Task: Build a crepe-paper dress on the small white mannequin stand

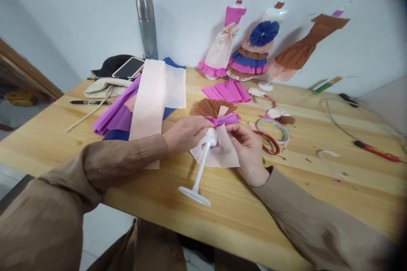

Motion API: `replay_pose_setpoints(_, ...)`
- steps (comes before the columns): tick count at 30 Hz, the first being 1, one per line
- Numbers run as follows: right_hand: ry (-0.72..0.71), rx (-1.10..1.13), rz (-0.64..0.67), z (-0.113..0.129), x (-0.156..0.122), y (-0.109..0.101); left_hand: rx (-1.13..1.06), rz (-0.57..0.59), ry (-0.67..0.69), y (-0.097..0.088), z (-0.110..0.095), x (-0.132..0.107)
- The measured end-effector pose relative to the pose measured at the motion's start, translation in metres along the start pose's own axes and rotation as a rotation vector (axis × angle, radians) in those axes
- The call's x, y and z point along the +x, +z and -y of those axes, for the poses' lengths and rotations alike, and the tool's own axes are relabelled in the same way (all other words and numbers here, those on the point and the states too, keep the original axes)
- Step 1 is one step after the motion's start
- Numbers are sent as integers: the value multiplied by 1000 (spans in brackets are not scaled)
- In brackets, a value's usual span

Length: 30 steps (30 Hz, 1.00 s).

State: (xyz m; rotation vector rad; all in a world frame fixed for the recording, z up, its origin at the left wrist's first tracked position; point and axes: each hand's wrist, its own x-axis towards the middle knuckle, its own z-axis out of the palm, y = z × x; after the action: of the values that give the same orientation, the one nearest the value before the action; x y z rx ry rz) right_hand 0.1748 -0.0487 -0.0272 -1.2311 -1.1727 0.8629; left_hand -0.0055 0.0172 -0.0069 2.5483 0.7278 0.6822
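A small white dress-form stand (202,167) leans over the table with its round base toward me. Pink crepe paper (227,119) wraps its body, and a pleated brown paper fan (215,107) spreads beyond that. My left hand (188,133) is closed around the form's left side, fingers at the pink paper. A pale paper skirt (229,154) hangs loosely around the stand. My right hand (249,148) pinches the pale paper at its upper right edge; its fingertips are partly hidden. Red-handled scissors (271,144) and a tape roll (286,132) lie just beyond my right hand.
Crepe paper sheets (148,101), a phone (129,68) and a pen (90,102) lie at left, near a steel flask (148,29). Several paper-dressed forms (219,53) stand along the wall. Folded pink paper (226,92) lies before them. A corded red tool (377,151) rests at right.
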Motion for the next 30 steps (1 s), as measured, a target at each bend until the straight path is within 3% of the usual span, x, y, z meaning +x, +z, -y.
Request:
replay_pose_setpoints(4,-4,21,21,1,-1,1,65,19,33,2,3,1)
replay_pose_setpoints(9,-60,-112,32,-3,-4,0,134,37,28,2,3,1)
replay_pose_setpoints(16,-256,-344,115,-4,-7,-2,126,68,1,5,3,1)
replay_pose_setpoints(22,-376,-437,153,-3,-5,-3,87,47,-3,7,3,1)
replay_pose_setpoints(30,-362,-380,83,-6,-4,-3,17,-45,-81,8,0,1)
